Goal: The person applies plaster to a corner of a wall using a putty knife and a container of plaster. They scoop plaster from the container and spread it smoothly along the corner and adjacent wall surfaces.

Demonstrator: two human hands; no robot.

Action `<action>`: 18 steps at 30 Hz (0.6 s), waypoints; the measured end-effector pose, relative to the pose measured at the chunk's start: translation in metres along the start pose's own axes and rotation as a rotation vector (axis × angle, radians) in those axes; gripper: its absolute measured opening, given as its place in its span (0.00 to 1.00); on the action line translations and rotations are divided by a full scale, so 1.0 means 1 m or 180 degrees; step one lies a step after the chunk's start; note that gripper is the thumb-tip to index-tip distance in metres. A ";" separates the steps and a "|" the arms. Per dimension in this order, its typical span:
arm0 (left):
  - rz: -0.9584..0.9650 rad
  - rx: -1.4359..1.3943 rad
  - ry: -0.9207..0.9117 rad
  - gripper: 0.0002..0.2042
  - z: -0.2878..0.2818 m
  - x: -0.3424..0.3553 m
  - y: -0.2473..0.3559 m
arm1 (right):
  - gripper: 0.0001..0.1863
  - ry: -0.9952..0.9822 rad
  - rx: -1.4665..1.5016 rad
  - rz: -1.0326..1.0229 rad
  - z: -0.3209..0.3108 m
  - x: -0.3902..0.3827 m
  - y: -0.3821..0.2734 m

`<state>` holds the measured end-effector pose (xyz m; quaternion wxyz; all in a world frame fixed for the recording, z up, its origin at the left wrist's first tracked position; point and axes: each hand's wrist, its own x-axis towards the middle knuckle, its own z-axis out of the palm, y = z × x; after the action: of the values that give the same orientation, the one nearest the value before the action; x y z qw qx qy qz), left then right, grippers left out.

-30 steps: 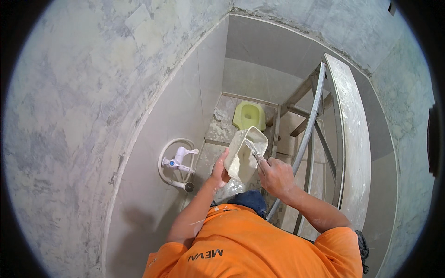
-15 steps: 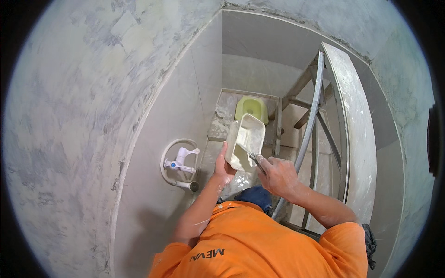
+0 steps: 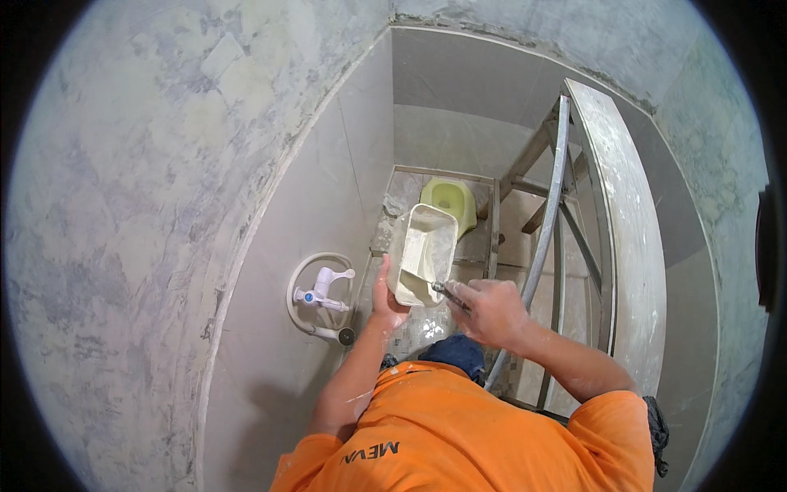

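Observation:
A white, roughly rectangular plastic tub [image 3: 447, 230] is tilted in front of my body, with pale, creamy paste on its inside. My left hand [image 3: 386, 297] supports it from the lower left, fingers along its side and underneath. In my right hand [image 3: 490, 311] is the handle of a putty knife [image 3: 443, 289], closed in my fist. Its blade reaches into the tub's near end, against the paste; how much paste is on the blade I cannot tell. White residue dusts both hands and forearms.
To the left, a white tap [image 3: 320, 293] with a looped hose projects from the grey tiled wall [image 3: 328, 189]. A yellow-green squat toilet [image 3: 452, 197] lies beyond the tub. On the right stands a metal-legged trestle with a long, stained board [image 3: 627, 221]. Rough plaster [image 3: 139, 205] covers the upper wall.
The tub has shifted slightly left and turned to show more of its inside. My right hand and the putty knife have moved a little left and down with it.

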<state>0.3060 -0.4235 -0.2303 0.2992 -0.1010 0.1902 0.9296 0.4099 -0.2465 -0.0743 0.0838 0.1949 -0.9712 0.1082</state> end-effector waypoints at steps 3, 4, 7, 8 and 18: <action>-0.0012 -0.0001 -0.0277 0.29 -0.011 -0.002 0.003 | 0.17 0.0615 0.0125 -0.0031 -0.008 0.010 0.008; -0.0014 -0.0004 -0.0223 0.29 -0.013 -0.002 0.002 | 0.17 0.0719 0.0024 0.0104 -0.009 0.012 0.010; -0.0080 0.0012 -0.0370 0.28 -0.005 -0.006 0.002 | 0.18 0.0717 -0.0164 0.0294 0.008 0.007 0.022; -0.0071 0.0011 -0.0366 0.28 -0.004 -0.007 0.002 | 0.18 0.0717 -0.0159 0.0285 0.011 0.004 0.018; 0.0236 -0.0291 -0.0206 0.29 -0.011 -0.011 0.013 | 0.16 0.0680 -0.0031 0.0199 0.002 0.013 0.020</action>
<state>0.3076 -0.4433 -0.2336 0.2656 -0.0773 0.1413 0.9505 0.3902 -0.2335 -0.0770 0.1845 0.1515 -0.9629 0.1261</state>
